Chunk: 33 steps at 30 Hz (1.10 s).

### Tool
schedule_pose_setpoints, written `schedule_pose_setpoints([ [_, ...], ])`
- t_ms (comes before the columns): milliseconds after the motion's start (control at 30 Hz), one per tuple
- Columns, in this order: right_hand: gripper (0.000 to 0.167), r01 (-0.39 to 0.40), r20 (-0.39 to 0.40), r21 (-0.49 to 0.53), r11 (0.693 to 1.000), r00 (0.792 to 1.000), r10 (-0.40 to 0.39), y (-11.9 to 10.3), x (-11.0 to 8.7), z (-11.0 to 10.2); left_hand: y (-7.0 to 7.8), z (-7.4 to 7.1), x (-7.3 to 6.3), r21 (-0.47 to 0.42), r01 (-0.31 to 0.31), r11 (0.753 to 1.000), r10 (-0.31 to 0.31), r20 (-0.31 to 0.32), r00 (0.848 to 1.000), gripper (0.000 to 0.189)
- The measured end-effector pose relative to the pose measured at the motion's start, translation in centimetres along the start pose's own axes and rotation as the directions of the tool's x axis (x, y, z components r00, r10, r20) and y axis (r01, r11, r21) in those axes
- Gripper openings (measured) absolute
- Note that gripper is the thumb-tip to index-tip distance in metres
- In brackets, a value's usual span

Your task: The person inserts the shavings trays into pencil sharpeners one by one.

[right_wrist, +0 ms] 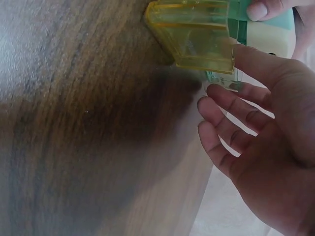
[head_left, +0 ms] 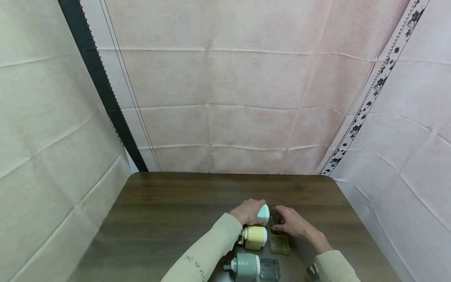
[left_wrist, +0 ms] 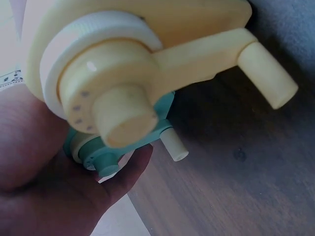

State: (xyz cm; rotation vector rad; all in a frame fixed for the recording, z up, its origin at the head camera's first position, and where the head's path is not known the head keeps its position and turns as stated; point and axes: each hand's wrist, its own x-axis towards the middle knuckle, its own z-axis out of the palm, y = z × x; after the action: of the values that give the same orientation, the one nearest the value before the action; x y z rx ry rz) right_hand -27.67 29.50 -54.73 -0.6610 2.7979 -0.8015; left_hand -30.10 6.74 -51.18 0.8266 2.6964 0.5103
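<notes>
My left hand (head_left: pixel 249 210) grips a teal crank pencil sharpener (head_left: pixel 263 213) near the table's middle; its crank shows behind the yellow one in the left wrist view. To its right, my right hand (head_left: pixel 291 222) pinches a clear green shavings drawer (right_wrist: pixel 224 79) close to the sharpener's white end. The thumb and index finger are at the drawer, while the other fingers are loosely bent. Nearer me stands a yellow crank sharpener (head_left: pixel 255 237), its clear yellow drawer (head_left: pixel 279 245) lying beside it. That drawer partly hides the green one in the right wrist view.
Closest to me are a blue-grey crank sharpener (head_left: pixel 246 266) and its dark clear drawer (head_left: pixel 270 269). A small dark object (head_left: pixel 311 271) is partly covered by the right sleeve. Cloth hangs around the brown wooden table (head_left: pixel 169 211) at the back and sides.
</notes>
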Motion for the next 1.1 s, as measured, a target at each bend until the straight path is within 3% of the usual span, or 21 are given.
schedule_pose_setpoints([
  [300,0.058,-0.083,0.007,0.024,0.996,0.997,0.083,-0.35,0.15,0.19,0.05,-0.16,-0.06,-0.011,0.015,1.000,-0.015,-0.001,1.000,0.053],
  [600,0.054,-0.045,0.014,0.029,0.999,0.999,0.044,-0.60,0.42,0.36,-0.10,0.07,0.19,0.013,0.014,1.000,-0.014,-0.002,1.000,0.056],
  [1100,0.049,-0.048,0.033,0.082,0.996,0.998,0.045,-0.71,0.73,0.71,-0.09,0.11,0.14,0.052,0.003,0.999,-0.003,-0.003,1.000,0.057],
])
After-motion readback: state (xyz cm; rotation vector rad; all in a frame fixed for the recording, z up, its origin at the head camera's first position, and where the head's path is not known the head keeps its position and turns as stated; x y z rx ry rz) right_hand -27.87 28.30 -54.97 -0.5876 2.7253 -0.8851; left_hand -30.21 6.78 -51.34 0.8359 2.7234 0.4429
